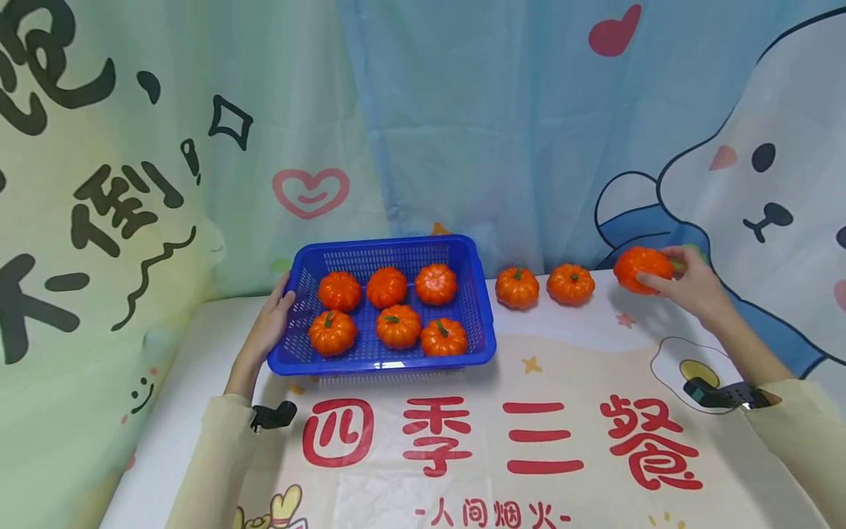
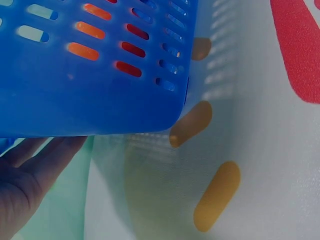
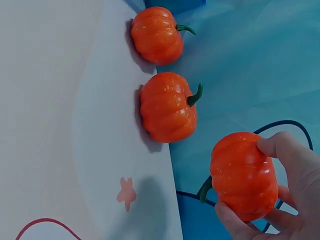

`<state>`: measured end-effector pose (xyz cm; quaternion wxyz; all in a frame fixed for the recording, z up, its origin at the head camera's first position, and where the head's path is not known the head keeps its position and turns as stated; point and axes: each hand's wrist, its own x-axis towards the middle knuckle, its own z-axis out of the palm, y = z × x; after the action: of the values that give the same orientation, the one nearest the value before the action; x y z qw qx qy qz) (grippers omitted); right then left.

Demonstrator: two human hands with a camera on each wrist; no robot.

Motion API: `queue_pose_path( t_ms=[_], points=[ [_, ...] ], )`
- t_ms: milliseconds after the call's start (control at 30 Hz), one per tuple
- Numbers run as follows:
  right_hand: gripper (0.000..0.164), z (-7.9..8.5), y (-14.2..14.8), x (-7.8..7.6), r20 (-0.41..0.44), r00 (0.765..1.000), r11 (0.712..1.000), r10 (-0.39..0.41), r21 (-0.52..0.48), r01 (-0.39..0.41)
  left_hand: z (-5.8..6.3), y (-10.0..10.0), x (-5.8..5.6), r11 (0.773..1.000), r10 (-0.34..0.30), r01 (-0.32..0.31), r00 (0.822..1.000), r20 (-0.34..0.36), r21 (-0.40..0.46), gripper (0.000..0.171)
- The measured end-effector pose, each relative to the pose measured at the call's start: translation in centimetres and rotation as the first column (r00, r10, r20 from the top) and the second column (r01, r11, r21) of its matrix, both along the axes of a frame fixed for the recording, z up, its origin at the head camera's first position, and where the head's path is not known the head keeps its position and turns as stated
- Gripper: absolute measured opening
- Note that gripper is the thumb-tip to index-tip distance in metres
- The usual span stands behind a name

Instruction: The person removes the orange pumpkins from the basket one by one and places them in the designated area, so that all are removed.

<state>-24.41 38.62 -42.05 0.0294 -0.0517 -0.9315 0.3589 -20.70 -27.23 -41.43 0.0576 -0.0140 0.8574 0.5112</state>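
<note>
My right hand [image 1: 690,283] grips an orange toy pumpkin [image 3: 244,176] between thumb and fingers, off the white tabletop at the right. Its green stem points down to the left in the right wrist view. Two more pumpkins, one near the basket [image 1: 518,287] and another beside it [image 1: 570,284], sit along the back edge. Several pumpkins [image 1: 399,327] lie in two rows inside a blue plastic basket [image 1: 487,334]. At the basket's left end, my left hand [image 1: 269,323] rests against the outer wall with fairly straight fingers [image 2: 55,157]; their tips are hidden behind it.
A printed cloth curtain [image 1: 449,147] hangs right behind the table's back edge. The pale table cover [image 1: 476,441] carries large red characters. Dark wrist cameras [image 1: 723,394] are worn at both wrists.
</note>
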Motion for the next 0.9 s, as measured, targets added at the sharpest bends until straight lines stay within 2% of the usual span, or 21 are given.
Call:
queue_pose_path(
  t_ms=[100, 167, 333, 633, 767, 900],
  points=[
    [0.084, 0.0, 0.0, 0.0, -0.005, 1.000, 1.000, 0.001, -0.011, -0.001, -1.4, -0.8, -0.8, 1.000, -0.003, 0.003, 1.000, -0.009, -0.003, 0.058],
    [0.085, 0.0, 0.0, -0.1, -0.003, 1.000, 1.000, 0.002, -0.012, -0.002, -1.8, -1.0, -1.0, 1.000, -0.001, 0.001, 1.000, -0.006, -0.001, 0.058],
    [0.084, 0.0, 0.0, -0.3, 0.001, 1.000, 0.999, 0.028, 0.018, -0.028, -0.8, -0.5, -0.7, 1.000, 0.007, -0.008, 1.000, 0.017, 0.014, 0.057],
    [0.084, -0.1, -0.1, -0.4, 0.044, 0.999, 0.997, 0.032, 0.065, -0.035, -2.5, -1.1, -1.4, 1.000, 0.004, -0.004, 1.000, -0.019, -0.013, 0.058],
    [0.089, -0.9, 0.5, -1.1, 0.033, 0.999, 0.999, 0.031, 0.042, -0.032, -2.7, -1.1, -1.3, 1.000, 0.002, -0.002, 1.000, -0.029, -0.010, 0.059],
    [0.093, -2.7, 1.8, -2.5, 0.001, 1.000, 0.999, -0.006, 0.048, 0.006, -2.7, -1.2, -1.3, 1.000, 0.000, 0.000, 0.999, -0.033, -0.008, 0.058]
  ],
)
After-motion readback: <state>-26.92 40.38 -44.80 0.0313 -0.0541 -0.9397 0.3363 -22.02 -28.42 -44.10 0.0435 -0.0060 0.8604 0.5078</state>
